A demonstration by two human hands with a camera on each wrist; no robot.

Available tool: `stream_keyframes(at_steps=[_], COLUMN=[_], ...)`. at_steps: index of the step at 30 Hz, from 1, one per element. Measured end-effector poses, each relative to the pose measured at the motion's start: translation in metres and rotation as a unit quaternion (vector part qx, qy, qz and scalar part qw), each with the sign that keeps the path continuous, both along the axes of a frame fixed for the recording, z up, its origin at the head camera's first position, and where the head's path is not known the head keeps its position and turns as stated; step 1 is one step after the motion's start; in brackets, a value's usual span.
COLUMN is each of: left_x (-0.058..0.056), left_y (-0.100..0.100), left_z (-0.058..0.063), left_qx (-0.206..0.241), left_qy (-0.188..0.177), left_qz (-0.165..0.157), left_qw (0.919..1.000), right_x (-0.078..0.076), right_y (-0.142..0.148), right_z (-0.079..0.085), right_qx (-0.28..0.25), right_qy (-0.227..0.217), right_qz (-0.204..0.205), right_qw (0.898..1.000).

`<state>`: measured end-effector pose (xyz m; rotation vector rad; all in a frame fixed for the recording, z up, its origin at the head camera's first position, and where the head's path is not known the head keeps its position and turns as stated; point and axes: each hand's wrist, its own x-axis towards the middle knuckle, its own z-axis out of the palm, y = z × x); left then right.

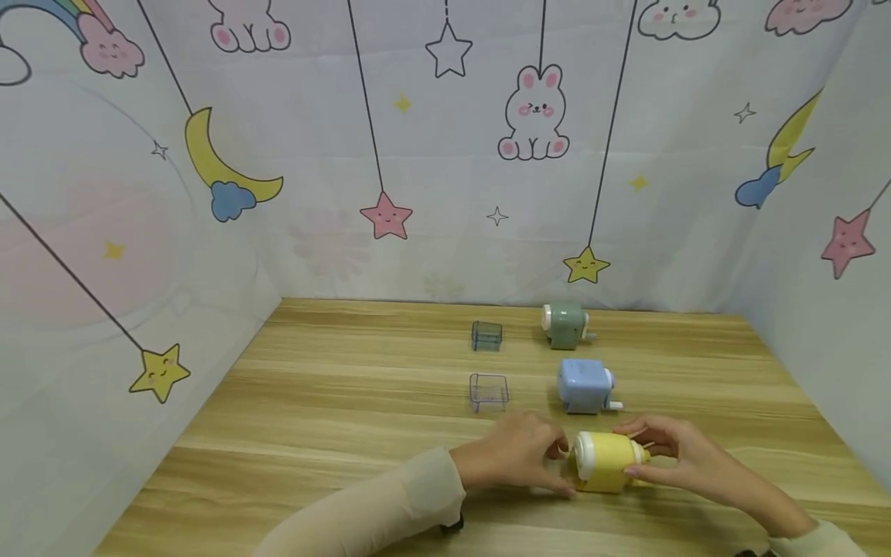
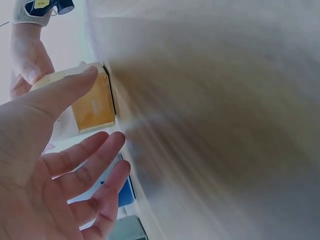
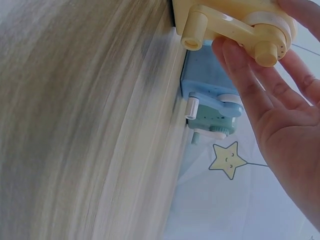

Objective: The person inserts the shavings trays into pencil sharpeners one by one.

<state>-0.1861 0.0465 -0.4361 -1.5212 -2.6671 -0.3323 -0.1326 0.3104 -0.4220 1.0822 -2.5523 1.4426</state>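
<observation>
A yellow hand-crank pencil sharpener (image 1: 607, 462) stands on the table, its white-rimmed end toward my left hand. My right hand (image 1: 689, 458) holds it at the crank end, thumb on the near side and fingers on the far side; the yellow crank (image 3: 227, 27) shows in the right wrist view. My left hand (image 1: 518, 452) is beside the opposite end, fingers spread and loosely bent. In the left wrist view, an orange translucent drawer (image 2: 95, 107) sits in the sharpener's end, between thumb and fingers; whether the thumb touches it, I cannot tell.
Behind the yellow one stand a blue sharpener (image 1: 585, 385) and a green sharpener (image 1: 565, 325). To their left lie a clear purple-edged drawer (image 1: 489, 392) and a dark translucent drawer (image 1: 486, 336). A patterned cloth (image 1: 445, 155) hangs around the wooden table (image 1: 334, 371).
</observation>
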Motion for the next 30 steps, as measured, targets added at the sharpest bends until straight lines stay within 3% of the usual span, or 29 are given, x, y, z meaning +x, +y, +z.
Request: stream_keyframes(at_steps=[5,8,13,16,22,30], left_x=[-0.004,-0.007,-0.009,-0.012,-0.019,-0.032], left_y=[-0.018,-0.032,-0.056,-0.072,-0.103,-0.126], left_z=[0.003,0.005,0.007,0.009,0.015,0.015], left_qx=[-0.003,-0.005,0.012,0.022,0.027,0.010], left_qy=[-0.022,-0.032,-0.060,-0.076,-0.099,-0.026], left_qz=[0.004,0.014,0.024,0.038,0.088,0.160], left_qw=[0.9998,0.9994,0.9978,0.9961,0.9908,0.9867], right_x=[-0.002,-0.002,-0.004,-0.009,-0.024,-0.050], right_y=[-0.001,0.000,0.007,0.012,0.020,0.017], right_z=[-0.002,0.000,0.004,0.008,0.012,0.010], right_qx=[0.003,0.008,-0.016,-0.045,-0.023,0.039], right_qy=[0.020,0.010,-0.069,-0.094,-0.046,0.026], right_qz=[-0.004,-0.012,-0.026,-0.025,-0.086,-0.158], right_qw=[1.000,1.000,0.997,0.994,0.995,0.986])
